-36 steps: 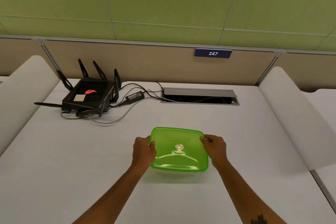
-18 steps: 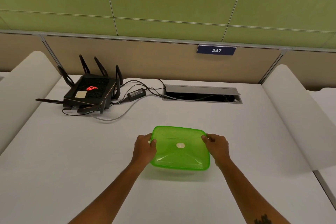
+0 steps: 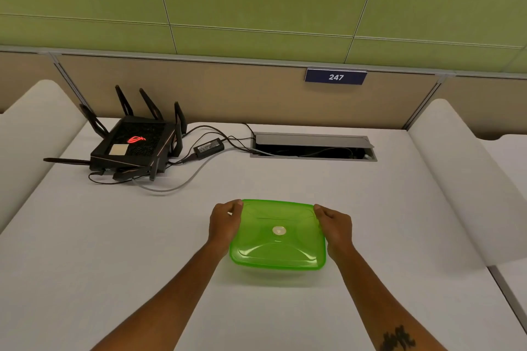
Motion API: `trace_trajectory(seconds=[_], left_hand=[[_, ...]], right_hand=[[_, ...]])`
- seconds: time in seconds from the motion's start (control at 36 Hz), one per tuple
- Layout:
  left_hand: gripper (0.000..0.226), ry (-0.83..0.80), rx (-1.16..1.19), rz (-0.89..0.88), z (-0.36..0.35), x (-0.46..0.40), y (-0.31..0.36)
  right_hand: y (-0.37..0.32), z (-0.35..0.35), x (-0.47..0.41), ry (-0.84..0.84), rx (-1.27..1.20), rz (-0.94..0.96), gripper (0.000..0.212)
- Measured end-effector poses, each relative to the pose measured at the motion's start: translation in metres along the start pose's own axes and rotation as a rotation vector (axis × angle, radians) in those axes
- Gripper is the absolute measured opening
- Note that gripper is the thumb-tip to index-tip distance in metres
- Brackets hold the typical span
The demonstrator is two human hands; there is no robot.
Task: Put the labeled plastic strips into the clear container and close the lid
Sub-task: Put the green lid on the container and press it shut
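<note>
A container with a translucent green lid sits on the white desk in front of me. The lid has a small pale round knob at its middle. My left hand grips the lid's left edge near the far corner, and my right hand grips its right edge the same way. The container body under the lid is mostly hidden. No labeled plastic strips can be seen; whatever is inside is not visible through the lid.
A black router with several antennas stands at the far left, with a power adapter and cables beside it. An open cable hatch is set in the desk at the back. White side panels flank the desk.
Both hands stay on the lid's edges and have barely shifted. The lid's far edge has come lower, so it lies flatter. The view has tilted slightly.
</note>
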State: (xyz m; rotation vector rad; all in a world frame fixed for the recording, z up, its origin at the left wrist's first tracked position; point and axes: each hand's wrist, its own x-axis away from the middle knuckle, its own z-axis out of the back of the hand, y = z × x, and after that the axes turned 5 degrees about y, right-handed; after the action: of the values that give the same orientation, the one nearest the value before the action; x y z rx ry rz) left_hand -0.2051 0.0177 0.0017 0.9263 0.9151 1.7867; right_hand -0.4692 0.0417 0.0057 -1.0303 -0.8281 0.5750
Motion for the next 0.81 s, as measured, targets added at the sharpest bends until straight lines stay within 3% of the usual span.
trace_trajectory(seconds=[0.14, 0.36, 0.42, 0.61, 0.67, 0.81], left_hand=[[0.027, 0.031, -0.005, 0.015, -0.005, -0.004, -0.001], [0.012, 0.038, 0.178, 0.088, -0.007, -0.008, -0.008], [0.019, 0.042, 0.240, 0.137, -0.006, -0.009, -0.010], [0.018, 0.019, 0.248, 0.149, -0.006, -0.014, -0.015], [0.018, 0.028, 0.235, 0.136, -0.006, -0.013, -0.015], [0.017, 0.045, 0.199, 0.104, -0.006, -0.011, -0.010]], right_hand=[[0.002, -0.002, -0.001, 0.002, -0.094, -0.059, 0.017], [0.002, -0.005, -0.008, 0.043, -0.108, -0.109, 0.016], [0.003, -0.006, -0.010, 0.047, -0.090, -0.107, 0.006], [-0.003, -0.008, -0.016, 0.031, -0.088, -0.184, 0.016], [-0.006, -0.009, -0.019, 0.026, -0.079, -0.219, 0.027], [-0.015, -0.010, -0.022, 0.010, -0.059, -0.288, 0.020]])
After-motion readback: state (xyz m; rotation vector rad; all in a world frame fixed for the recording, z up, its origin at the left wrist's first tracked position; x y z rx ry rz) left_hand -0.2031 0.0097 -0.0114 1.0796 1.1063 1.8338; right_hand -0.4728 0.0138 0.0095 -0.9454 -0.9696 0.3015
